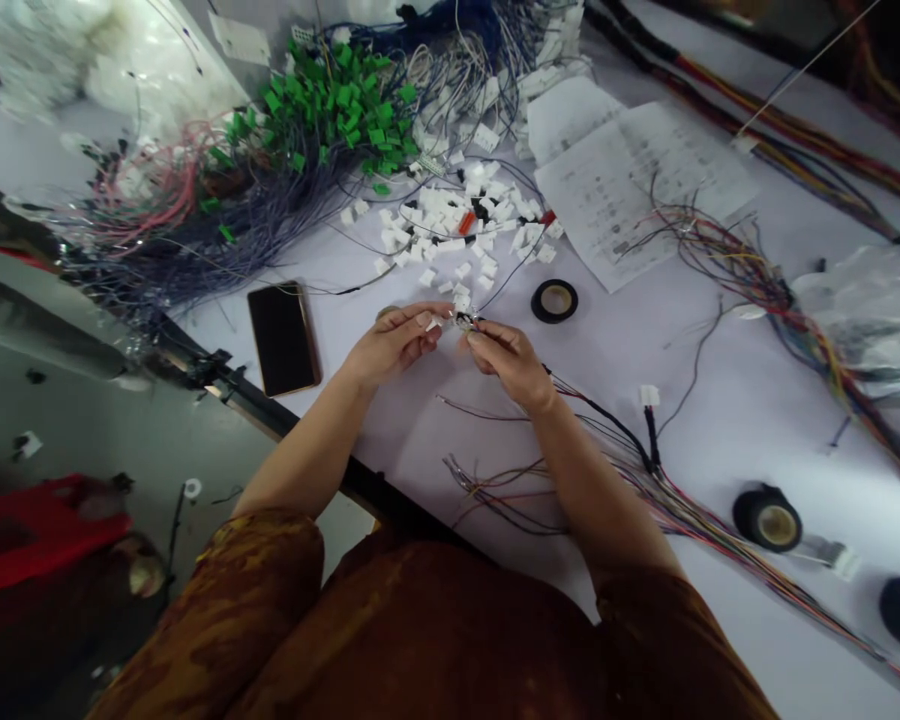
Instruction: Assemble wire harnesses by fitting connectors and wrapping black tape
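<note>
Above the table, close together, are my left hand (388,346) and my right hand (513,364). Between the thumb and fingers of the left is a small white connector (435,323). The right pinches thin wire ends (465,321), whose tips point toward the left hand. From behind the right wrist a wire harness (649,465) runs to the lower right. Just beyond my fingertips lies a loose pile of white connector housings (487,215), with a few black and orange pieces among them. Whether wire and connector touch cannot be made out.
A phone (283,338) lies left of my hands. One tape roll (554,300) is at the right, another (766,517) farther right. Green-tipped wires (337,110) heap at the back. Printed sheets (637,170) and a bundled harness (787,320) lie right. The table edge (390,500) is near my body.
</note>
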The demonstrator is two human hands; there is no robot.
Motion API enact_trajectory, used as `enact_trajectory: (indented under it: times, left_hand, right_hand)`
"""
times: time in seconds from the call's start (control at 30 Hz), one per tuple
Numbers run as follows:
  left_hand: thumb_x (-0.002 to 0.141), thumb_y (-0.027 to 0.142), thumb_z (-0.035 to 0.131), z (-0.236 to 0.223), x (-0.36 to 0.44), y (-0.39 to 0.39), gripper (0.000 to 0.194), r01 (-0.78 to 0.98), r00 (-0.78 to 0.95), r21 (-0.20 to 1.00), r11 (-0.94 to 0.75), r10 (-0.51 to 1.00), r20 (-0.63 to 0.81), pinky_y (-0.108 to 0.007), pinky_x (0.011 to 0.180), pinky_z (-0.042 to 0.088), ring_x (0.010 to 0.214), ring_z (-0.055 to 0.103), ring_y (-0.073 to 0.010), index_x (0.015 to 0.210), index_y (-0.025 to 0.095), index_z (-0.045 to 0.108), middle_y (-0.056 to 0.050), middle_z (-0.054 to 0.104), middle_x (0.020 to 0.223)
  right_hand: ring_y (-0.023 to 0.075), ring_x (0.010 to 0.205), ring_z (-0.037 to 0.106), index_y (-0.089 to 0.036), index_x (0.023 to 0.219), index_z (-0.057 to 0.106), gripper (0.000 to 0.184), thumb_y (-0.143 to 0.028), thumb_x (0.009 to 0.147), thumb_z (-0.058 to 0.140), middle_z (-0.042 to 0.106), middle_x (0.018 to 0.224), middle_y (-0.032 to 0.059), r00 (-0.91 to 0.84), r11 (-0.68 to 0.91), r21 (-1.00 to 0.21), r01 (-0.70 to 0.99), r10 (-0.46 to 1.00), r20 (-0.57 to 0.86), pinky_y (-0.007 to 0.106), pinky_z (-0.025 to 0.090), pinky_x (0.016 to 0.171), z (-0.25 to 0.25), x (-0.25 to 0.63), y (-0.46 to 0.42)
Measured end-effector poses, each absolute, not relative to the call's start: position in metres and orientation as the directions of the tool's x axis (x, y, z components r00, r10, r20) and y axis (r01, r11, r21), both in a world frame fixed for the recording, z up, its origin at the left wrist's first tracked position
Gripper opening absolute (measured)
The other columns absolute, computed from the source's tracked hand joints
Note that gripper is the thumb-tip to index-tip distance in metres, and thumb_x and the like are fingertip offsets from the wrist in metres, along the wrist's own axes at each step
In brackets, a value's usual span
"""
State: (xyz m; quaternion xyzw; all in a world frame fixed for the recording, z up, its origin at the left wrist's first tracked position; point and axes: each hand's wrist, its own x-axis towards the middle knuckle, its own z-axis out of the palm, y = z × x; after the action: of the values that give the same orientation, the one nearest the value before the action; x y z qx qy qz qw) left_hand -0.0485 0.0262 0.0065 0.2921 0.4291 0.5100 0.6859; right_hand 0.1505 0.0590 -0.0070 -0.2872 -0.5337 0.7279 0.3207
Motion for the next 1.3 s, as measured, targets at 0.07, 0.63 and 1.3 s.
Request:
enact_trajectory:
  times: [0.07, 0.63, 1.3]
  left_hand:
    - [0.071, 0.034, 0.086, 0.008, -0.049, 0.025, 0.040, -0.450, 0.105, 0.844, 0.293, 0.955, -0.276, -0.015, 0.057, 0.046, 0.066, 0.058, -0.0060, 0.105, 0.016, 0.076, -0.003, 0.067, 0.084]
    - [0.080, 0.048, 0.076, 0.010, -0.036, 0.021, 0.037, -0.160, 0.041, 0.977, 0.144, 0.989, -0.139, -0.018, 0.043, 0.031, 0.045, 0.045, -0.0044, 0.072, 0.014, 0.065, -0.001, 0.062, 0.062]
    - [0.070, 0.054, 0.083, 0.004, -0.038, 0.023, 0.045, -0.380, 0.189, 0.824, 0.421, 0.907, -0.376, -0.015, 0.038, 0.018, 0.040, 0.031, -0.0017, 0.081, 0.015, 0.064, 0.005, 0.048, 0.058]
  right_hand:
    - [0.0063, 0.048, 0.024, -0.016, 0.088, 0.067, 0.028, -0.042, 0.093, 0.058, 0.030, 0.052, -0.0092, -0.602, -0.213, -0.967, -0.143, 0.794, -0.086, 0.025, 0.019, 0.048, -0.007, 0.149, 0.060]
    - [0.0088, 0.063, 0.034, -0.018, 0.083, 0.064, 0.027, -0.044, 0.080, 0.068, 0.042, 0.068, -0.0037, -0.469, -0.173, -0.984, -0.049, 0.873, -0.131, 0.023, 0.027, 0.054, 0.003, 0.139, 0.057]
    - [0.0098, 0.067, 0.039, -0.019, 0.075, 0.061, 0.015, -0.033, 0.077, 0.068, 0.050, 0.070, -0.0027, -0.459, -0.153, -0.986, -0.070, 0.882, -0.104, 0.025, 0.034, 0.063, 0.000, 0.136, 0.056]
